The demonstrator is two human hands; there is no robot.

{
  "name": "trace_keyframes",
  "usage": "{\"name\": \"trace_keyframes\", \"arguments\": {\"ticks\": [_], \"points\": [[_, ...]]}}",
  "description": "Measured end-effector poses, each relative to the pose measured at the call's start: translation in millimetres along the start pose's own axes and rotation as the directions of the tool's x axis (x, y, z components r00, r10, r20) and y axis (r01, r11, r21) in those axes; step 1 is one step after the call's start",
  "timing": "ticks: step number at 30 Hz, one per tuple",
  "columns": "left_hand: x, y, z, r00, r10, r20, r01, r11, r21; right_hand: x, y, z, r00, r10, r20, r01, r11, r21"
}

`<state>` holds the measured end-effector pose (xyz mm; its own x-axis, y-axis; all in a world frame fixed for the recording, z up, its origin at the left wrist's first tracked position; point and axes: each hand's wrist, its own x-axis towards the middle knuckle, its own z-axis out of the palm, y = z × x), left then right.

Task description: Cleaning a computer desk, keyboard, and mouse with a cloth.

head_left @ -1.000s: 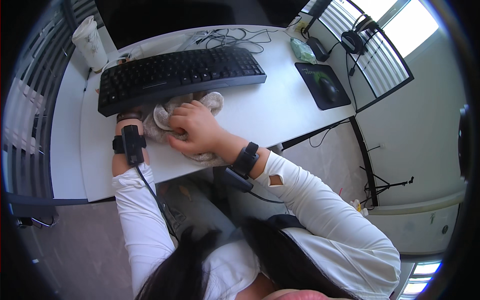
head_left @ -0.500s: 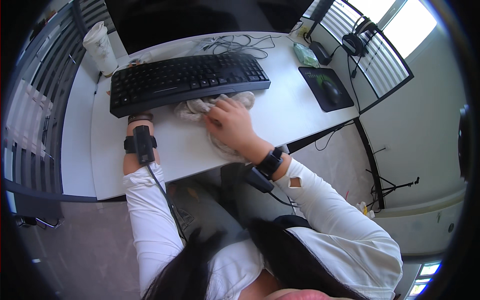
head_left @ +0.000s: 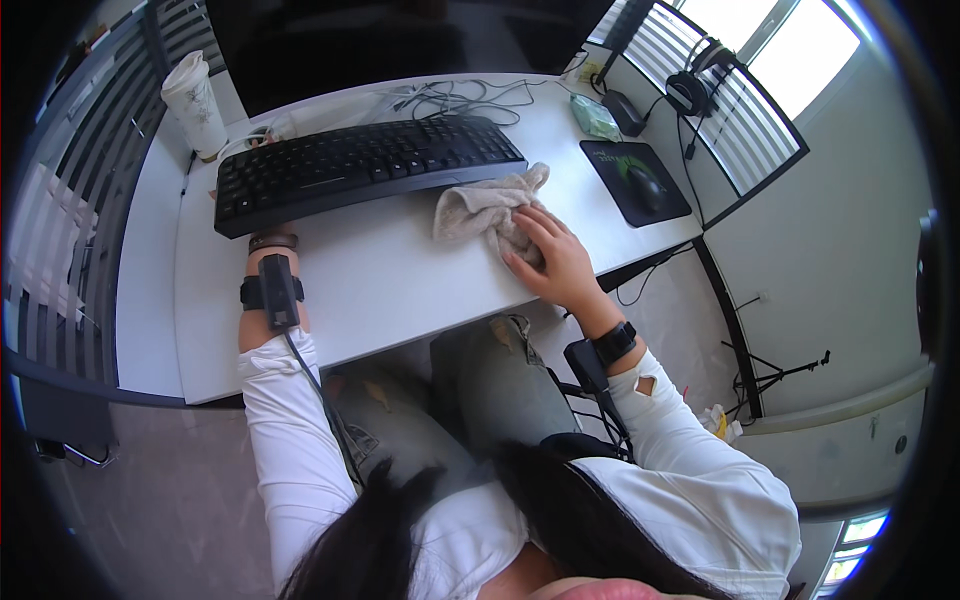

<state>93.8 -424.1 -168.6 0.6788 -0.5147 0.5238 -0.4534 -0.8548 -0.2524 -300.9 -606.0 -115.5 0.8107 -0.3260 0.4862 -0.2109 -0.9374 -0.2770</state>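
Cloth (head_left: 487,208) lies bunched on the white worktop (head_left: 380,290), just in front of the right end of the black keyboard (head_left: 360,170), and my right hand (head_left: 552,262) presses flat on its nearer edge with fingers spread, palm down. It is a pale beige rag, crumpled, one corner reaching up toward the keyboard's lower right corner. My left hand I cannot see properly: the wrist with its dark strap (head_left: 272,290) rests on the worktop below the keyboard's left end, and the hand itself seems tucked under the keyboard's front edge, so I cannot tell whether it is open or closed. The two hands are well apart, one at each end of the keyboard.

As for progress, I judge the wiping to be partway through. The strip of worktop between me and the keyboard looks bare and even, but the pictures do not let me tell wiped from unwiped surface. The right-hand part beyond the cloth, up to the dark mouse mat (head_left: 635,180) with the mouse (head_left: 645,183) on it, seems not yet reached, and the same goes for the back, where loose cables (head_left: 460,98) lie. A paper cup (head_left: 195,103) stands at the far left corner, and a headset (head_left: 690,92) sits by the window.
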Motion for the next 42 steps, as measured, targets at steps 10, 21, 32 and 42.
{"name": "trace_keyframes", "arguments": {"ticks": [10, 21, 32, 42], "points": [[-3.6, -23.1, 29.7, 0.982, 0.08, -0.168, -0.083, 0.996, -0.013, 8.2, 52.4, 7.0, 0.967, 0.229, -0.11, -0.247, 0.949, -0.198], [5.5, -3.6, 41.7, 0.784, 0.108, -0.611, -0.257, 0.953, -0.162, -1.9, 36.0, -4.4, 0.956, 0.288, -0.051, -0.293, 0.947, -0.135], [-0.6, -3.8, 25.8, 0.933, 0.169, -0.317, -0.198, 0.978, -0.059, -0.8, -69.9, 21.0, 0.976, -0.177, 0.126, 0.131, 0.941, 0.312], [11.9, -20.1, 40.7, 0.86, 0.222, -0.459, -0.28, 0.958, -0.062, -4.2, -129.6, 51.5, 0.93, -0.332, 0.16, 0.284, 0.922, 0.263]]}}
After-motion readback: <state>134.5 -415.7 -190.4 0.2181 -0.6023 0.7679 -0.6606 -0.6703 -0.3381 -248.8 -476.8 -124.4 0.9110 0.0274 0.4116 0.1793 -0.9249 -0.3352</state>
